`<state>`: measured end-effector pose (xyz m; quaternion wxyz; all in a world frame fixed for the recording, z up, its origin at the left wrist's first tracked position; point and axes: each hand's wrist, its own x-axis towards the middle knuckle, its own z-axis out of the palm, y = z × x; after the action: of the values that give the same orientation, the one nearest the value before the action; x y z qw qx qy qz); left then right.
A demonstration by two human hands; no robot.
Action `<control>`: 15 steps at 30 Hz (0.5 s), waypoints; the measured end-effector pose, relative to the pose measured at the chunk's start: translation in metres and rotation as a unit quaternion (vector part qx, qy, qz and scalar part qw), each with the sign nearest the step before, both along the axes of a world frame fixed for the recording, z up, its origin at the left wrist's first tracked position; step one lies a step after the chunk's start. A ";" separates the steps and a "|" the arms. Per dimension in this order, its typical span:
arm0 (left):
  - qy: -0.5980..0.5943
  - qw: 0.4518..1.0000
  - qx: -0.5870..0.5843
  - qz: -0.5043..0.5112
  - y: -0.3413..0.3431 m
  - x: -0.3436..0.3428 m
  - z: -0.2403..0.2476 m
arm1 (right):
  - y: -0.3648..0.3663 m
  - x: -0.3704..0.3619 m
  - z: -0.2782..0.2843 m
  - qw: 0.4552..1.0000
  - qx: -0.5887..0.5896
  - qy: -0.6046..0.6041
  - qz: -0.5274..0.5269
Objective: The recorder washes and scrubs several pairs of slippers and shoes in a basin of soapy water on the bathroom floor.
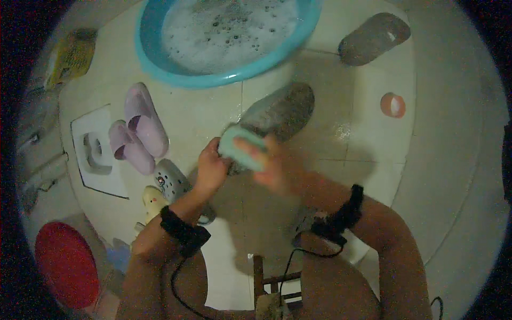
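Observation:
A dark grey slipper [288, 109] lies slanted over the tiled floor in front of me. My left hand [213, 168] grips its near end, with the fingers partly hidden behind it. In my right hand [274, 165] is a pale green scrubber [240, 146], pressed against the slipper's near part. Whether it is a brush or a sponge I cannot tell; its underside is hidden, and the right hand is smeared by motion. A second grey slipper [376, 40] lies apart at the far right.
A blue basin [226, 79] of foamy water stands at the back. Lilac slippers [146, 125] lie left, beside a white floor fixture [96, 152]. A small orange piece [393, 105] lies right. Near left are a holed grey clog [170, 181] and a red round object [66, 265]. Cables hang from both wrist straps.

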<state>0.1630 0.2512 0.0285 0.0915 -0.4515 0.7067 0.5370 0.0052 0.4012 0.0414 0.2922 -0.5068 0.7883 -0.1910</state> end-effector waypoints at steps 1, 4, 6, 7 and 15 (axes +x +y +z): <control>-0.015 1.000 0.020 0.018 -0.002 0.003 -0.002 | 0.001 0.002 -0.003 0.999 0.034 -0.001 0.003; 0.138 0.924 0.270 0.232 -0.001 -0.013 0.003 | 0.015 0.004 -0.024 0.996 0.080 0.048 -0.001; 0.154 0.868 0.383 0.276 -0.003 -0.013 -0.009 | 0.014 0.006 -0.033 0.993 0.079 0.091 -0.002; 0.160 0.835 0.434 0.298 -0.005 -0.011 -0.012 | 0.010 0.007 -0.031 0.998 0.056 -0.007 -0.041; 0.171 0.823 0.458 0.291 -0.011 -0.024 0.013 | 0.021 -0.042 -0.048 0.979 0.129 0.138 -0.079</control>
<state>0.1392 0.2404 0.0414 0.0046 -0.4430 0.2198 0.8691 -0.0373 0.4227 -0.0067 0.2274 -0.4221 0.8767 -0.0381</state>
